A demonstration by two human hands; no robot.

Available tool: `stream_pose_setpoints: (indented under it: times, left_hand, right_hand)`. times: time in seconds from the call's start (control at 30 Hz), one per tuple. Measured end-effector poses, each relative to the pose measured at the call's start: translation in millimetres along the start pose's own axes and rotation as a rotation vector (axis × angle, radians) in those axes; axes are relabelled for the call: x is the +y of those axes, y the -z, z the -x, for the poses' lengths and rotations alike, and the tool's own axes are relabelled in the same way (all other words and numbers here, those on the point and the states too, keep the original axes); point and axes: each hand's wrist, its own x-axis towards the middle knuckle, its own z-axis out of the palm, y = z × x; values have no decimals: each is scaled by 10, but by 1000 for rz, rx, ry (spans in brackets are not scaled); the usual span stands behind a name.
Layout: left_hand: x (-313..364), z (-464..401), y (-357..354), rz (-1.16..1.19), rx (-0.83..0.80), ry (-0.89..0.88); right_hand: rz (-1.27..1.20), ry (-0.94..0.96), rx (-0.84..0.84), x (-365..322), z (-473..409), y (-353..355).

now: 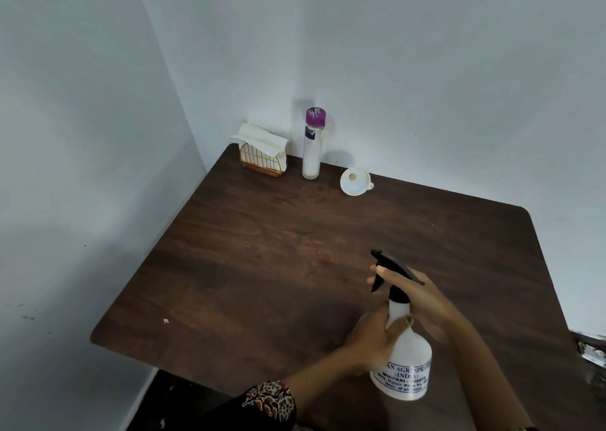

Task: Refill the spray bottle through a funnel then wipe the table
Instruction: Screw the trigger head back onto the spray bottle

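Observation:
A white spray bottle (pixel 405 368) with a black trigger head stands near the front right of the dark wooden table (pixel 262 260). My left hand (pixel 370 338) grips the bottle's shoulder and neck. My right hand (pixel 423 299) is wrapped around the black spray head, fingers over the trigger. A white funnel (pixel 354 181) lies on its side at the back of the table. To its left stands a tall clear bottle with a purple cap (pixel 312 145), holding white contents in its lower part. A wire holder with white paper napkins (pixel 262 155) sits in the back corner.
Pale walls close in the table at the back and left. A small white scrap (pixel 166 321) lies near the table's front left edge. Some dark and shiny clutter (pixel 592 355) shows past the table's right edge.

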Motion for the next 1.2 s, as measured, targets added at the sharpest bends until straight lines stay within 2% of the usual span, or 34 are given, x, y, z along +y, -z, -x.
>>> stream_pose_setpoints:
  times: [0.1,0.27,0.47,0.73,0.97,1.2]
  left_hand:
    - [62,-127,44,-115,84,-60]
    - [183,-473,148,-360,202,-128]
    - [380,-1080,315,-415,246,-198]
    - [622,-1857,498,-469,166,-188]
    - [775,-2421,499,-527,139,-173]
    - [740,-2799,495,-562,61,-97]
  right_hand:
    - [133,16,-3,-181,45,139]
    - [367,110,101,-498,-9,359]
    - [673,262,302,-745,-393,467]
    - [679,326,461,-1003,-1142,817]
    - [733,363,517,-1270,-1850,1138]
    - [761,331,433,-1333,-2249,1337]
